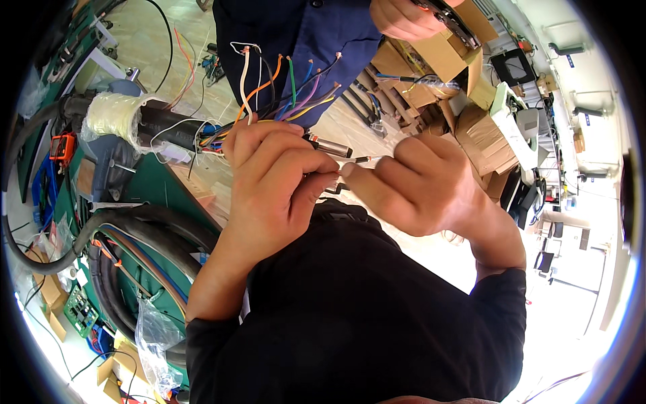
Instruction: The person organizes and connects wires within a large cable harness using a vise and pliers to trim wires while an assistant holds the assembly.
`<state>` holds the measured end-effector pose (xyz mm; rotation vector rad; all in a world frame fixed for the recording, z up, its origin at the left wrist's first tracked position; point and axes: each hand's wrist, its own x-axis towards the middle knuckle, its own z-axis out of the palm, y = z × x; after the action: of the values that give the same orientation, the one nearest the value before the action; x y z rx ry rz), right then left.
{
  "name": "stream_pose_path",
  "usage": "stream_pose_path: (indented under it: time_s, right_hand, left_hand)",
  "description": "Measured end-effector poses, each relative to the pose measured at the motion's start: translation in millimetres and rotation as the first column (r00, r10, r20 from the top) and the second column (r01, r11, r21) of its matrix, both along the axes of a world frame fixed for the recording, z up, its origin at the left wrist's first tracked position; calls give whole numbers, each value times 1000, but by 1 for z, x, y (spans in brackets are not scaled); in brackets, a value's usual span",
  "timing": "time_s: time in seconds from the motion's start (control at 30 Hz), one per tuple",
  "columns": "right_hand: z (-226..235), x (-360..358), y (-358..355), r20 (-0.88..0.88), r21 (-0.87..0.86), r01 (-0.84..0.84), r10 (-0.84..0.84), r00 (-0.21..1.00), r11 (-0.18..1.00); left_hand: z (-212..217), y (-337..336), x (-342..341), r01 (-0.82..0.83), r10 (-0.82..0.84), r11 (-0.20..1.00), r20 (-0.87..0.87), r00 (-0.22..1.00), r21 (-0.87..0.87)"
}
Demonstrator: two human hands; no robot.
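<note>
My left hand (272,178) is closed around a bundle of coloured wires (289,91) and a small metal plug (330,146), held up in front of my chest. My right hand (417,185) pinches one thin wire end (369,159) just beside the plug's tip. As I judge it, I am mid-way: one wire is being brought to the plug, while the orange, green, purple, yellow and white ends fan out loose above, bare-tipped. The thick black cable (168,124) they come from lies on the green bench (151,188). Another person's hand (404,17) holds a dark tool above.
</note>
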<state>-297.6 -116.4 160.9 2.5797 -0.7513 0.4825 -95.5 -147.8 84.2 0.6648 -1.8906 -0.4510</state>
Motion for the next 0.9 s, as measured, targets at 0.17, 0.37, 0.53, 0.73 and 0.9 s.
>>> stream_pose_path:
  time_s: [0.17,0.37,0.53,0.73,0.9]
  right_hand:
    - [-1,4,-8,-65,-4,-53,52,997,999]
    - [-3,10,2,69,376,129,-166,984,918]
    - [3,19,13,255,765,132,-485,837,630]
    - [11,9,13,278,453,121,-270,922,883]
    - [7,11,8,21,152,74,-78,997,986]
  left_hand:
    - [1,0,3,13,-13,1000,8,1000,11]
    - [-2,0,2,11,-11,1000,-3,1000,2]
    - [-3,1,0,11,-11,1000,-9,1000,-10]
    - [-5,1,2,-17,17,1000,-7,1000,2]
    - [0,1,1,4,-4,1000,-2,1000,11]
